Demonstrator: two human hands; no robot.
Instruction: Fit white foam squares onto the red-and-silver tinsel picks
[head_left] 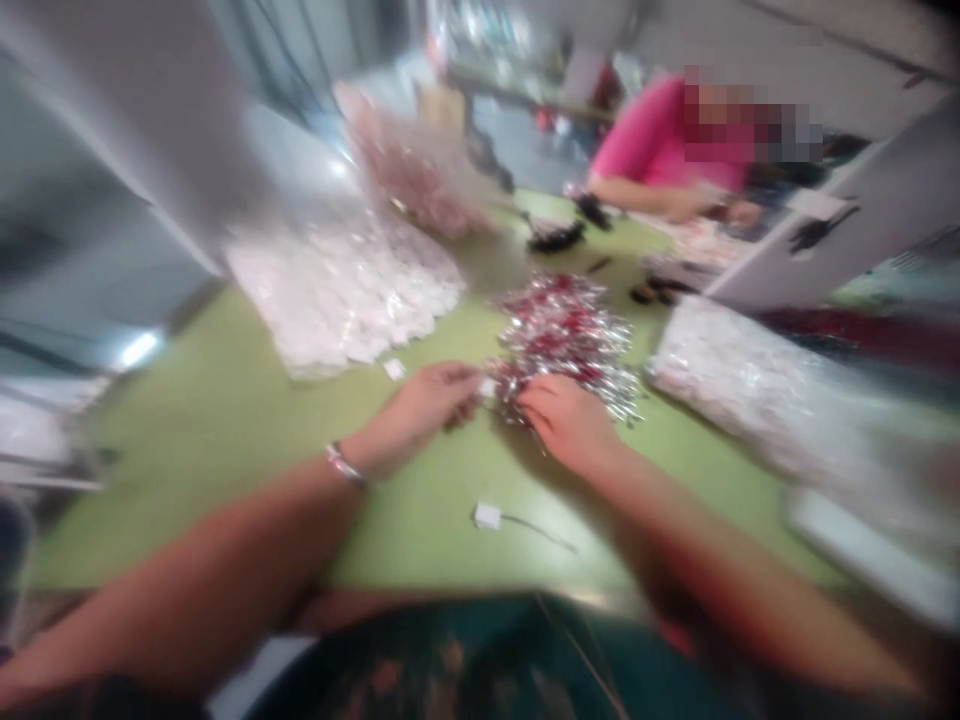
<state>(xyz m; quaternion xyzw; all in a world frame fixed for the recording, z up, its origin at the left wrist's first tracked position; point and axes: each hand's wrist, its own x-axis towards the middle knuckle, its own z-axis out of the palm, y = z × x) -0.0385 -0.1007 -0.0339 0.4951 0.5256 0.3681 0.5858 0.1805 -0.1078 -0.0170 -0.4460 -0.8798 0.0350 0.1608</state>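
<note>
A pile of shiny silver and red tinsel-like pieces (pixel 562 325) lies in the middle of the green table. My left hand (pixel 435 400), with a bracelet on its wrist, pinches a small white tag (pixel 487 387) at the pile's near left corner. Closed fingers of my right hand (pixel 570 420) grip the nearest silver tinsel strands (pixel 510 385); blur hides exactly where they hold. Closer to me, another white tag (pixel 487 516) with a thin dark string lies flat. A third small white tag (pixel 394 369) sits left of my left hand.
Clear plastic bags of white items (pixel 352 290) lie at left, with a pinkish bag (pixel 427 180) behind. Another filled plastic bag (pixel 735 370) is at right, beside a grey post (pixel 810 220). Across the green table (pixel 225 480) sits a person in pink (pixel 645 140), hands over pale items.
</note>
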